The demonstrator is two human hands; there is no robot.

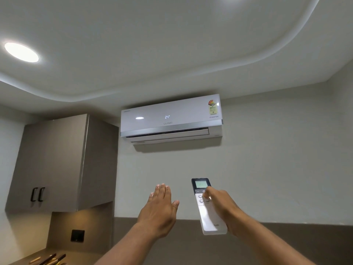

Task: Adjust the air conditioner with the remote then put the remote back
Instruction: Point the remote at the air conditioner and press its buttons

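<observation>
A white air conditioner (pixel 172 119) hangs high on the wall, its display reading 24 and its lower flap slightly ajar. Below it, my right hand (pixel 226 209) grips a white remote (pixel 209 215) with a lit screen at the top, pointed up at the unit. The thumb rests on the round buttons under the screen. My left hand (pixel 160 209) is raised beside the remote, flat, fingers together, palm facing away, holding nothing.
A grey wall cabinet (pixel 63 161) with two black handles hangs at the left. Under it are a black wall socket (pixel 77 235) and a counter with several wooden-handled utensils (pixel 49 260). A round ceiling light (pixel 21 52) glows at the upper left.
</observation>
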